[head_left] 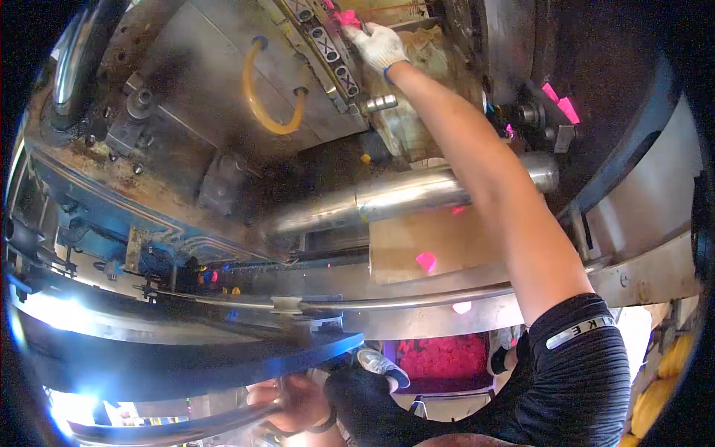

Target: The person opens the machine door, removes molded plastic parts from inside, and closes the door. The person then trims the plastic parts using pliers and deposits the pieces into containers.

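Observation:
My right hand [378, 49], in a white knit glove with a blue cuff, reaches far into a machine. Its fingers are closed on a bright pink plastic piece [345, 17], beside a metal block with a row of round holes [325, 45]. Low in the view, my bare left hand [294, 402], with a dark band at the wrist, is wrapped round a curved metal bar [194, 428]. The fingers are partly hidden there.
A thick shiny cylinder [402, 195] crosses below my right arm. A yellow hose [257, 97] loops from a steel plate [201, 67]. Cardboard [402, 249] bears a pink scrap [426, 261]. By my feet stands a bin [439, 389] of pink pieces.

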`<control>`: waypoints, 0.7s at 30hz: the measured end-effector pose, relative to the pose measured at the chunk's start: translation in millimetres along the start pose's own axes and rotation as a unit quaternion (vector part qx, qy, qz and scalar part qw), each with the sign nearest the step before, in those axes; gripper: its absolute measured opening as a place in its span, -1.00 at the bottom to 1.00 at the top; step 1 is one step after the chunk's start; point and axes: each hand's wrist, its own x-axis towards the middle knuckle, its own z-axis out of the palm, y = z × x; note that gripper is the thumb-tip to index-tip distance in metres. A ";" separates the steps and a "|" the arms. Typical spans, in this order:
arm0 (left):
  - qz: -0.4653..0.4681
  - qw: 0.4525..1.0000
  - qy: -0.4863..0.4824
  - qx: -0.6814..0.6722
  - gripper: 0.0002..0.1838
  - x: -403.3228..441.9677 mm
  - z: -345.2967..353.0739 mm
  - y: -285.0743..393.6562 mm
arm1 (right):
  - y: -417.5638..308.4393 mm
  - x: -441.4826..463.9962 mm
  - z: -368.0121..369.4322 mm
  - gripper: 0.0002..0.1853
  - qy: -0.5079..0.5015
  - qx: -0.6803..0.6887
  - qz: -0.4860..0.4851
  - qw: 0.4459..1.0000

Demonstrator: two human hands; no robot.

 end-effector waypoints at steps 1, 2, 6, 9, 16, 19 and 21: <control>-0.014 1.000 -0.003 -0.008 -0.48 -1.1 -2.5 0.1 | -1.5 -1.2 -1.2 -0.13 0.010 0.055 0.072 0.996; -0.029 0.999 -0.005 -0.016 -0.48 -2.2 -5.2 0.1 | -0.8 -5.6 -2.3 -0.17 -0.004 0.087 0.083 0.993; -0.115 0.983 -0.002 -0.146 -0.48 -2.3 -13.8 -1.7 | 4.0 -11.7 -0.4 -0.32 -0.016 0.075 0.016 0.997; -0.062 0.992 0.015 -0.108 -0.47 1.0 -2.1 -2.1 | 21.4 13.5 -11.4 -0.49 -0.011 -0.060 -0.081 0.995; -0.042 0.998 -0.027 -0.049 -0.46 -0.9 -4.6 1.8 | -18.0 17.9 -21.0 -0.52 0.022 0.102 -0.023 0.994; -0.038 0.997 -0.018 -0.066 -0.52 -1.0 -6.3 -3.5 | -58.2 23.5 -23.8 -0.33 -0.037 0.190 -0.038 0.980; 0.010 0.998 0.024 -0.057 -0.62 4.0 8.7 1.3 | -54.9 42.4 -16.5 -0.29 0.002 0.135 -0.012 0.991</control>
